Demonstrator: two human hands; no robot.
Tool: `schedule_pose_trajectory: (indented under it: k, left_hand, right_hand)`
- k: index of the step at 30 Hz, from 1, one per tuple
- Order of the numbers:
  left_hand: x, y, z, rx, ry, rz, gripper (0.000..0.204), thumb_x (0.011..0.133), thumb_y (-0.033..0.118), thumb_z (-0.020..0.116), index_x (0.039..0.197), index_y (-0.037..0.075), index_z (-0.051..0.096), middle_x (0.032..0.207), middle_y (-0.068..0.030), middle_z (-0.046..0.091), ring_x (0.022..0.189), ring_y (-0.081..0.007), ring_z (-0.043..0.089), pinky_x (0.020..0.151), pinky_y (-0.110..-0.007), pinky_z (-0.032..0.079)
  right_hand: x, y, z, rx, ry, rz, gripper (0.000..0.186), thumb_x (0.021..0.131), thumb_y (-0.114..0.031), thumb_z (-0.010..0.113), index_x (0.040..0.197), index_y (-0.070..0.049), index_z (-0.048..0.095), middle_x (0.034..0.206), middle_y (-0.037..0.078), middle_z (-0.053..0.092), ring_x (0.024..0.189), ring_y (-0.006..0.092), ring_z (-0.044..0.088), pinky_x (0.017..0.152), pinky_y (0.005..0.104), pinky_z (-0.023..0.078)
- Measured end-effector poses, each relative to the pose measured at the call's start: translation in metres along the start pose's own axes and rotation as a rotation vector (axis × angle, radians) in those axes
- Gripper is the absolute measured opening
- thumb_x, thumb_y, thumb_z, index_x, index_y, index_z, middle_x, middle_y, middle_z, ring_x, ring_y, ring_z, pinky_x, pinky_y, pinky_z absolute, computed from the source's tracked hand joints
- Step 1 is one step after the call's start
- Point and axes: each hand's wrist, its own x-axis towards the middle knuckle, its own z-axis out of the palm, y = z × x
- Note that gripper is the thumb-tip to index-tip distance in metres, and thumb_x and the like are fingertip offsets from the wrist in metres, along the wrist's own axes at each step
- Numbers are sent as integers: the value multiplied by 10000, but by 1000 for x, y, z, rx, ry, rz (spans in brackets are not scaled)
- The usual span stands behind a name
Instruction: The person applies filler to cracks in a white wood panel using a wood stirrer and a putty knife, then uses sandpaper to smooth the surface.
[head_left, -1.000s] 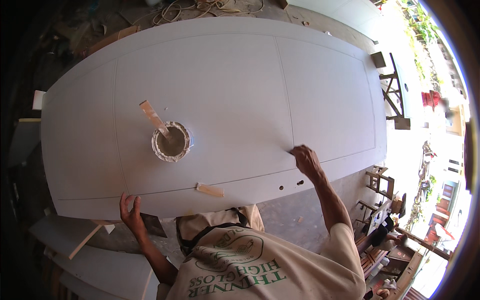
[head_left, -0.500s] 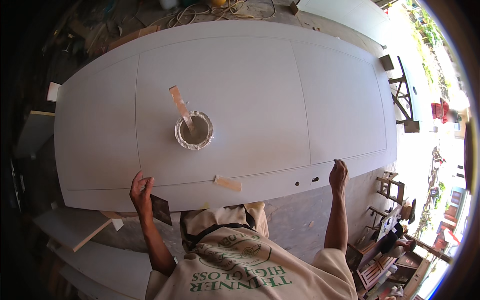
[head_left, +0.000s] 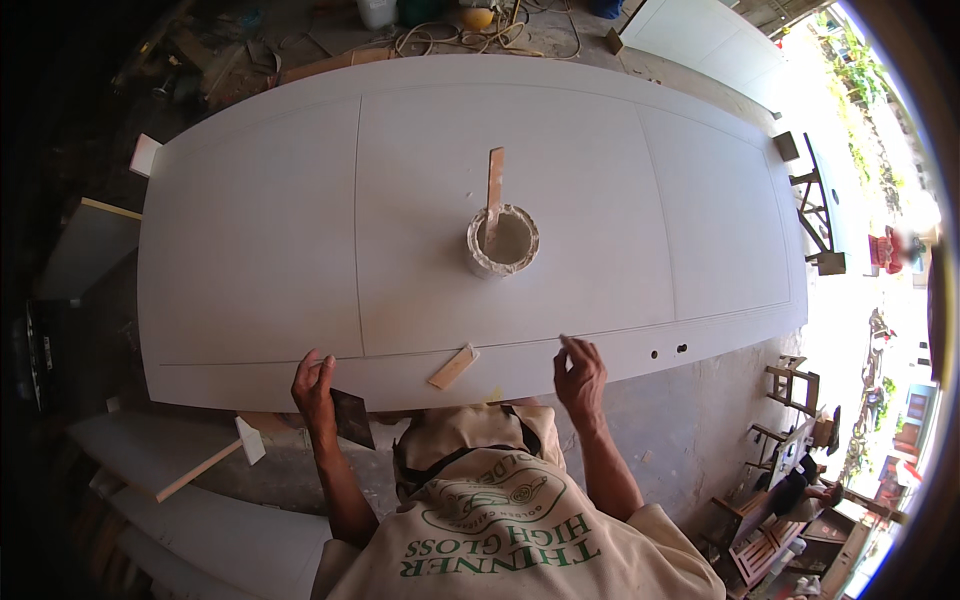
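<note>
White door panel lies flat. Left hand at its near edge, clamped on a dark scraper blade. Right hand open, fingertips on the same edge. Filler tub with stick sits mid-panel; bumping the panel could tip it.
</note>
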Motion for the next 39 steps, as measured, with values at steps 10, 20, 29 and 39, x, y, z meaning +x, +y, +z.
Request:
schedule_pose_trajectory:
  k: [10,20,29,39]
  left_hand:
    - [16,-47,-63,-59,101,-54,443,963,405,749,944,-36,705,827,-58,641,775,-174,582,796,-324,468]
    - [39,-49,-51,-39,-141,-134,578,972,555,672,837,-6,701,761,-58,620,745,-175,572,749,-331,469]
    - [22,-55,-66,-503,-394,-419,409,1019,484,661,1077,80,687,935,-21,671,846,-145,653,782,-316,552]
    - [57,-60,-57,-695,-473,-426,220,995,257,718,1143,100,676,1097,-31,718,1018,-191,697,915,-378,571]
  right_hand:
    - [3,-42,50,415,-5,313,131,961,-61,600,1083,-11,598,849,166,730,659,237,699,624,377,556]
    - [-56,-118,111,101,-351,-488,370,804,-62,778,1167,-29,711,1154,137,723,989,352,695,875,443,577]
    - [-44,-14,41,-185,0,-172,256,878,-5,678,1129,-23,728,1130,140,725,971,370,684,854,468,567]
    - [-22,-40,75,-129,209,197,236,977,-130,627,1164,-31,733,1138,151,736,1000,364,717,857,448,575]
